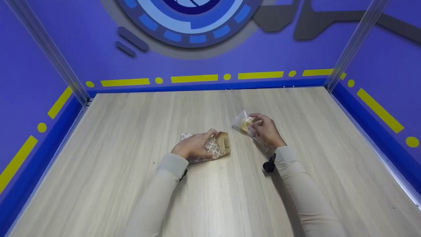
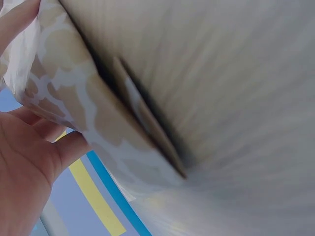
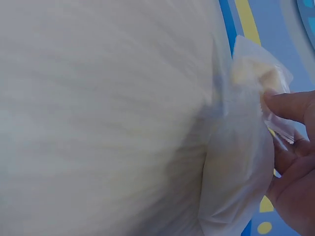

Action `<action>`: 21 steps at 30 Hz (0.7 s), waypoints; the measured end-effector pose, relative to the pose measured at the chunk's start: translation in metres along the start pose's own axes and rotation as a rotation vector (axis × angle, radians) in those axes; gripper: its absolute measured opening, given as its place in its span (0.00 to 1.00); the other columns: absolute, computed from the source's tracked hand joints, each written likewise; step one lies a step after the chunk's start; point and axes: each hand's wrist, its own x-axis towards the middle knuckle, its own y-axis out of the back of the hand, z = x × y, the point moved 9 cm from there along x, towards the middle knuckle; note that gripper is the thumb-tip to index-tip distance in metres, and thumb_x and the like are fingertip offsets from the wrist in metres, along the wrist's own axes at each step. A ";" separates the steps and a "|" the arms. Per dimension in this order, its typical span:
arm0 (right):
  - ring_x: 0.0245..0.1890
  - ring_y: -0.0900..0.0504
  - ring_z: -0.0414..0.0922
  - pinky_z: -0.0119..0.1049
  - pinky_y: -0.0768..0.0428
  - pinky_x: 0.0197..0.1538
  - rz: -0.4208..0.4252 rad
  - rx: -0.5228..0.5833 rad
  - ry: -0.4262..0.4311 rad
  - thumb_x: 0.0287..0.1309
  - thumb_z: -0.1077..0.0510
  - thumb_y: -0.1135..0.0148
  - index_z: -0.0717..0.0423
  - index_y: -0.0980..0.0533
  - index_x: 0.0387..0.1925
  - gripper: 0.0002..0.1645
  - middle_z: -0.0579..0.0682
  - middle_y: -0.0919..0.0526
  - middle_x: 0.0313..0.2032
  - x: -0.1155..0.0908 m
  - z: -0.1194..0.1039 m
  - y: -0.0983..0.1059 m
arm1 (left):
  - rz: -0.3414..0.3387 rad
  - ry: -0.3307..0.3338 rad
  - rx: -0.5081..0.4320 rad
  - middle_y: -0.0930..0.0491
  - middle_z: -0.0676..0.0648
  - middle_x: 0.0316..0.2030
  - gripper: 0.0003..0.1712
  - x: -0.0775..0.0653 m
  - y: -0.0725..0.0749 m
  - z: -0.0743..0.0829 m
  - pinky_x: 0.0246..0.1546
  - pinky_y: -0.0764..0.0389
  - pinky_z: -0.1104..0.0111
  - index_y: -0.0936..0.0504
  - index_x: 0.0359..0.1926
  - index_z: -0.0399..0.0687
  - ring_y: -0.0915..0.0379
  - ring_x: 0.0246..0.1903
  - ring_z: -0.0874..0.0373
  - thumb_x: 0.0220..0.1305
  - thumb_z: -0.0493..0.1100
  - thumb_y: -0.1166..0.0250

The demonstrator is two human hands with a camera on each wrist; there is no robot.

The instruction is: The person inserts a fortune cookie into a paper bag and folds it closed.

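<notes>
My left hand (image 1: 194,147) grips a small cardboard box (image 1: 213,148) with a white and beige lattice print, lying on its side on the table. The box's open end, brown inside, faces right. In the left wrist view, fingers (image 2: 69,147) hold one side of the box (image 2: 108,118), and a flap sticks out near the tabletop. To the right, my right hand (image 1: 268,130) pinches a translucent plastic bag (image 1: 238,121) between thumb and fingers. Something pale yellow (image 1: 245,124) shows through it. The bag (image 3: 236,167) hangs down crinkled in the right wrist view.
A light wood-grain table (image 1: 131,131) lies under both hands. Blue-purple panels with yellow dashes (image 1: 194,78) stand along its back and sides, joined by metal corner posts (image 1: 358,42). Dark straps with a small black device (image 1: 269,166) sit at the wrists.
</notes>
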 end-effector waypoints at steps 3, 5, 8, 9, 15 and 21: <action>0.33 0.24 0.46 0.28 0.26 0.25 0.033 0.030 0.030 0.65 0.67 0.46 0.56 0.31 0.63 0.25 0.57 0.24 0.50 0.001 -0.006 0.002 | 0.006 -0.003 -0.005 0.24 0.43 0.57 0.41 0.000 0.001 0.000 0.56 0.25 0.56 0.41 0.62 0.62 0.25 0.54 0.48 0.51 0.54 0.28; 0.34 0.24 0.46 0.27 0.26 0.24 0.049 0.048 0.040 0.65 0.66 0.45 0.57 0.32 0.63 0.26 0.58 0.24 0.50 0.001 -0.009 0.003 | 0.008 -0.004 -0.009 0.24 0.43 0.56 0.41 0.000 0.001 0.000 0.55 0.25 0.56 0.41 0.62 0.62 0.25 0.53 0.48 0.51 0.54 0.27; 0.40 0.22 0.48 0.27 0.26 0.27 0.070 0.070 0.040 0.64 0.66 0.44 0.58 0.32 0.63 0.26 0.59 0.23 0.50 0.001 -0.013 0.005 | 0.011 -0.004 -0.009 0.23 0.43 0.55 0.41 0.000 0.000 0.000 0.54 0.24 0.56 0.41 0.62 0.62 0.24 0.52 0.48 0.51 0.55 0.27; 0.42 0.22 0.49 0.27 0.25 0.29 0.076 0.077 0.037 0.63 0.66 0.43 0.58 0.32 0.63 0.26 0.60 0.23 0.51 0.001 -0.014 0.006 | 0.013 -0.003 -0.007 0.23 0.43 0.55 0.41 0.000 0.000 0.000 0.54 0.24 0.56 0.41 0.62 0.62 0.24 0.52 0.48 0.51 0.55 0.27; 0.48 0.21 0.51 0.26 0.24 0.40 0.103 0.112 -0.001 0.61 0.65 0.40 0.60 0.34 0.64 0.30 0.63 0.23 0.52 0.002 -0.017 0.007 | 0.008 -0.017 -0.008 0.24 0.42 0.57 0.41 0.000 0.000 0.000 0.55 0.25 0.54 0.41 0.62 0.60 0.25 0.55 0.46 0.52 0.54 0.28; 0.43 0.22 0.40 0.30 0.20 0.43 0.074 0.297 -0.079 0.62 0.63 0.41 0.60 0.38 0.64 0.30 0.59 0.23 0.52 0.001 -0.017 0.001 | 0.007 -0.017 -0.011 0.24 0.42 0.57 0.42 0.001 0.000 0.000 0.55 0.25 0.54 0.41 0.62 0.60 0.25 0.55 0.46 0.52 0.54 0.27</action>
